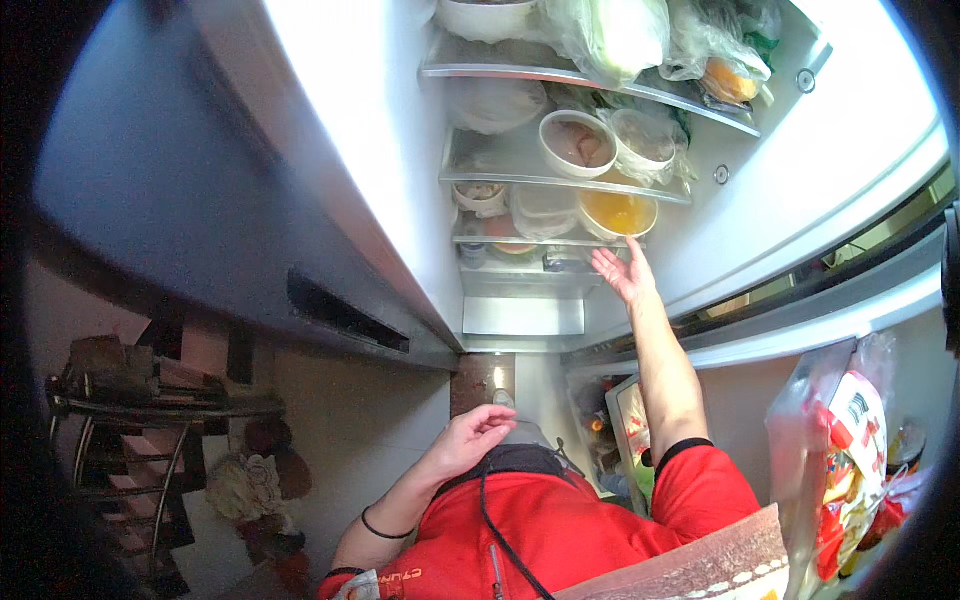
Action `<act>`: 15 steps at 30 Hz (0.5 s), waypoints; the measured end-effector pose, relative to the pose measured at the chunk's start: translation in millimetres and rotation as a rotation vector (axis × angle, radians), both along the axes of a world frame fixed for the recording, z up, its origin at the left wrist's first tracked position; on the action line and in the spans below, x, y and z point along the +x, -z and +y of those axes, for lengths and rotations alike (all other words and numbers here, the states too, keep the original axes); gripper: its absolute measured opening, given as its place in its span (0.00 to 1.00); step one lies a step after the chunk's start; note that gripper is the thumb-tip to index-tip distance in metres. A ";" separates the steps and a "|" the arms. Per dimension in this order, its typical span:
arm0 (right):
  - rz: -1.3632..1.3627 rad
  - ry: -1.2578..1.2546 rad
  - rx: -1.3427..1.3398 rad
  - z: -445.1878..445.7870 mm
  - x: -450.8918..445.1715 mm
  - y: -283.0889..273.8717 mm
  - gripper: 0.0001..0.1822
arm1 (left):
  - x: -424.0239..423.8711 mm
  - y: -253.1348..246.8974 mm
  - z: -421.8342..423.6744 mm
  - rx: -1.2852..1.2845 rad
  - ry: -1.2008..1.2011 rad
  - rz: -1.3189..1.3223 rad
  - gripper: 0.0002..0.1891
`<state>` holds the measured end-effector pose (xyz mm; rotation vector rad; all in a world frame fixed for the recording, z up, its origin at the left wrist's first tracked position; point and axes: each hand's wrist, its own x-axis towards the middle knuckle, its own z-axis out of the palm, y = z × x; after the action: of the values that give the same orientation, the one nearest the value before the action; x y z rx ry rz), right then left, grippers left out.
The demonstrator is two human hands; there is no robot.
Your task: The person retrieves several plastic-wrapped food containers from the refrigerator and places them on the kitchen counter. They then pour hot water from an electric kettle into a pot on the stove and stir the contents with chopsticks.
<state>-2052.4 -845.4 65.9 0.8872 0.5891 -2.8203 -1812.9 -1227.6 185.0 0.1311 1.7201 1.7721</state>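
Note:
My right hand [626, 276] reaches into an open refrigerator, palm up and fingers spread, holding nothing. Its raised thumb is at the front rim of a white bowl [645, 225] of yellow liquid; whether it touches the bowl or the shelf edge, I cannot tell. That bowl stands on a lower glass shelf [517, 241], beside a clear plastic container [544, 212] and a small white bowl [480, 199]. In front of my waist hangs my left hand [474, 439], fingers loosely bent, with nothing in it.
On the shelf above stand a bowl of reddish-brown food [579, 144] and a bagged bowl [643, 141]. The top shelf [510, 70] carries bagged produce [626, 37]. At right, the door [742, 420] holds packaged food [855, 457]. A dark door [187, 187] spans the left.

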 end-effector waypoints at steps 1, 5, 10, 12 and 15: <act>-0.008 0.015 0.032 -0.7 -3.2 2.7 0.39 | -1.5 1.1 0.8 -0.002 0.001 -0.017 0.15; 0.006 0.007 0.107 9.1 -16.5 20.3 0.36 | -4.4 9.2 9.0 -0.035 0.029 -0.070 0.15; 0.056 -0.049 0.181 5.4 -18.4 -2.0 0.31 | -22.9 22.9 19.7 -0.084 0.125 -0.123 0.15; 0.085 -0.060 0.164 4.2 -18.8 -10.3 0.28 | -33.3 33.1 26.2 -0.104 0.184 -0.118 0.15; 0.167 -0.061 0.194 -4.0 -21.0 -13.0 0.25 | -49.4 53.5 44.6 -0.104 0.227 -0.114 0.14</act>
<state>-2073.4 -849.4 79.0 0.6525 0.9083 -2.8356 -1862.3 -1183.0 131.5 0.1698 1.6418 1.4947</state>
